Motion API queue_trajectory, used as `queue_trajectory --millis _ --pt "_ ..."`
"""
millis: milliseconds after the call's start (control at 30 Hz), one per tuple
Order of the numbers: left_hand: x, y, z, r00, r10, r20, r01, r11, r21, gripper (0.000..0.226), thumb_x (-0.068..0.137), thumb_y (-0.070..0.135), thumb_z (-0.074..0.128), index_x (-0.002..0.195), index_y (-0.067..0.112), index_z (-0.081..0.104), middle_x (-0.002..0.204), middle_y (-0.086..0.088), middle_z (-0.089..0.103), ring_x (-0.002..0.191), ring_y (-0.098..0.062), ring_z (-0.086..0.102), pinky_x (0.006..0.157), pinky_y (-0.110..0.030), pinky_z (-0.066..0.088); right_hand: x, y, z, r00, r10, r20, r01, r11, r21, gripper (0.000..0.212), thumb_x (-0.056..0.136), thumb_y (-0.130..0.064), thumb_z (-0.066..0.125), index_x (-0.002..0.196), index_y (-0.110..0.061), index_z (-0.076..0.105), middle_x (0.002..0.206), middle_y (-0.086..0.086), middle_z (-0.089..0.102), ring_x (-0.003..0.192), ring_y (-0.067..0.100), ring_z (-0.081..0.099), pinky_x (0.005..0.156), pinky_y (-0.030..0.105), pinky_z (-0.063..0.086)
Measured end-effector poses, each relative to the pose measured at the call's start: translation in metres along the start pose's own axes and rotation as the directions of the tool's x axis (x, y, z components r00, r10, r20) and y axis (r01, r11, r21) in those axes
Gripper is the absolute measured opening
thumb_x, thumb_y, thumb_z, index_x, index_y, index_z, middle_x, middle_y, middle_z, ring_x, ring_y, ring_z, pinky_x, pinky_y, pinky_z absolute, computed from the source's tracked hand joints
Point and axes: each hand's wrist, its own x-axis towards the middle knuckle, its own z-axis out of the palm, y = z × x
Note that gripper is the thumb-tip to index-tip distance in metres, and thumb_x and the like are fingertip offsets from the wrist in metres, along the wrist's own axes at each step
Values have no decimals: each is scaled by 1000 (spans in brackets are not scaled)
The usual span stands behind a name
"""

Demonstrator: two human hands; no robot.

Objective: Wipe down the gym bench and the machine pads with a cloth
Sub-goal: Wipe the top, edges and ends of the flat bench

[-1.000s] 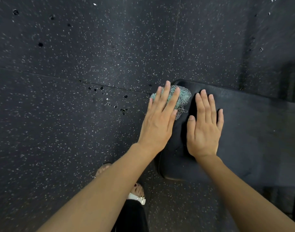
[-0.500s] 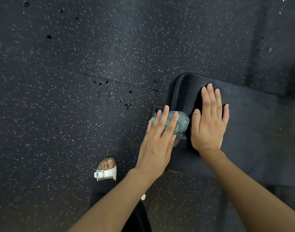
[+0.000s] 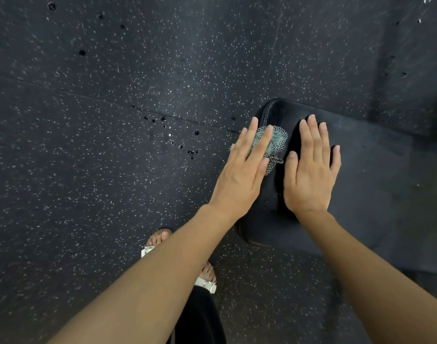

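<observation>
A black padded gym bench (image 3: 376, 184) runs in from the right, and its rounded end lies under my hands. A bunched teal and black-and-white checked cloth (image 3: 274, 142) sits on the bench's left edge. My left hand (image 3: 244, 170) presses flat on the cloth with straight fingers, covering most of it. My right hand (image 3: 310, 170) lies flat on the pad just right of the cloth, fingers straight and together, holding nothing.
Dark speckled rubber floor (image 3: 113, 170) fills the view, with a cluster of dark wet drops (image 3: 172, 137) left of the bench. My feet in white sandals (image 3: 207, 281) stand below the bench end, beside a black trouser leg.
My left hand has slid the cloth along the bench's end edge, toward me and then away again. My right hand stays flat on the pad. My feet have shifted.
</observation>
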Motion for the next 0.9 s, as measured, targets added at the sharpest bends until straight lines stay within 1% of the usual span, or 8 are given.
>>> queue_trajectory --millis 67,167,233,500,600,700,800,900 --pt "-13 0 4 1000 5 -21 -5 1000 5 53 106 29 24 158 23 18 168 0 1 154 -19 3 125 -42 16 -1 0 -1 1000 -6 4 6 1000 9 57 100 -31 24 156 -21 24 165 -7 19 153 13 9 121 45 5" --pt "-41 2 8 1000 -4 -25 4 1000 11 52 105 27 25 157 28 21 168 4 0 154 -16 1 118 -12 -2 -1 1 -2 1000 -17 14 16 1000 19 57 101 -32 23 157 -21 24 165 -6 18 153 14 9 121 46 5" --pt "-63 2 11 1000 -17 -8 17 1000 5 52 105 27 26 157 30 21 167 9 -4 154 -14 -2 114 -6 -4 0 1 -3 999 -20 33 19 999 30 57 101 -33 22 157 -20 23 165 -6 18 153 15 8 122 47 5" --pt "-119 4 22 999 -54 -2 54 998 19 53 104 29 26 155 39 17 166 15 -7 153 -8 -1 108 -2 1 -45 0 -12 990 -29 138 24 999 40 60 100 -36 18 157 -19 19 166 -4 13 153 15 4 123 46 6" --pt "-124 6 25 997 -75 -21 76 996 40 55 106 19 35 154 39 19 166 15 -4 153 -9 3 106 0 2 -68 -1 -16 986 -27 162 18 998 52 60 100 -36 19 157 -18 21 166 -4 15 153 16 5 122 46 7" --pt "-130 10 28 993 -94 -72 98 994 51 58 104 7 44 154 33 30 166 11 5 150 -12 15 106 2 6 -88 -6 -21 982 -18 190 1 996 90 56 103 -27 32 157 -17 22 165 -4 15 153 16 5 122 47 8" --pt "-133 19 27 985 -118 -123 127 990 67 52 102 5 48 150 26 42 164 8 17 137 -13 30 105 -9 23 -104 -15 -30 970 13 244 -54 986 161 56 103 -17 42 156 -17 25 165 -5 14 153 14 3 122 45 5" --pt "-131 28 16 978 -172 -118 179 983 52 43 105 9 44 145 21 51 162 4 27 131 -17 38 102 -18 30 -112 -25 -43 944 42 326 -128 960 248 53 103 -14 42 154 -18 29 165 -7 15 153 11 2 122 46 6"
